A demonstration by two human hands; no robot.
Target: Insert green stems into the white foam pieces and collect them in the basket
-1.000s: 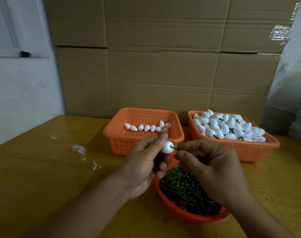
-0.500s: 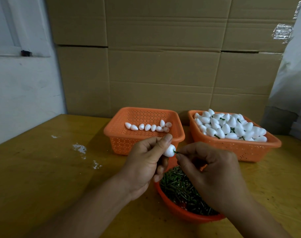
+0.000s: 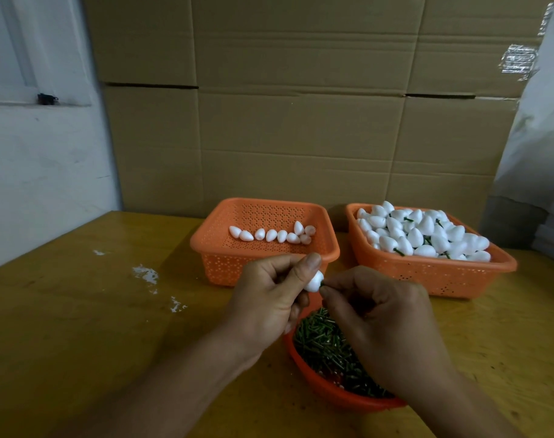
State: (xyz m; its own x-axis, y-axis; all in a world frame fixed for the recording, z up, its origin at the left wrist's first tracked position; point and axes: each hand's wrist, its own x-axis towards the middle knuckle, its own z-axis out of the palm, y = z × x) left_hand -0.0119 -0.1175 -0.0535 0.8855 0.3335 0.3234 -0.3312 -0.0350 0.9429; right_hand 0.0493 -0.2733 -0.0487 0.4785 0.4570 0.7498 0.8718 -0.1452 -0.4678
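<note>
Work in hand: one white foam piece [image 3: 314, 281], pinched between thumb and fingers of the left hand [image 3: 271, 298], held above the near middle of the table [image 3: 79, 327]. The right hand [image 3: 386, 324] pinches a green stem [image 3: 322, 284] at its fingertips and has its tip at the foam; only a sliver of green shows, so the stem appears nearly seated. How deep it sits cannot be told.

Finished stock: right basket [image 3: 433, 276], toward the table's far right edge, heaped with stemmed foam pieces [image 3: 424, 235], green ends poking out here and there. By the look of the heap, most of the job is done.

Unfinished stock: left basket [image 3: 263, 263], at the far middle of the table, holding a single row of bare foam pieces [image 3: 272, 234], roughly ten.

Supply: round orange bowl [image 3: 332, 393] at the near edge, under the right wrist, holding plenty of loose green stems [image 3: 326, 343].

Remaining, as judged: seat this stem, drop the piece in the right basket, then work through the short row.

Also present: white crumbs [image 3: 146, 275] on the table's left half; cardboard boxes [image 3: 301, 121] behind.
</note>
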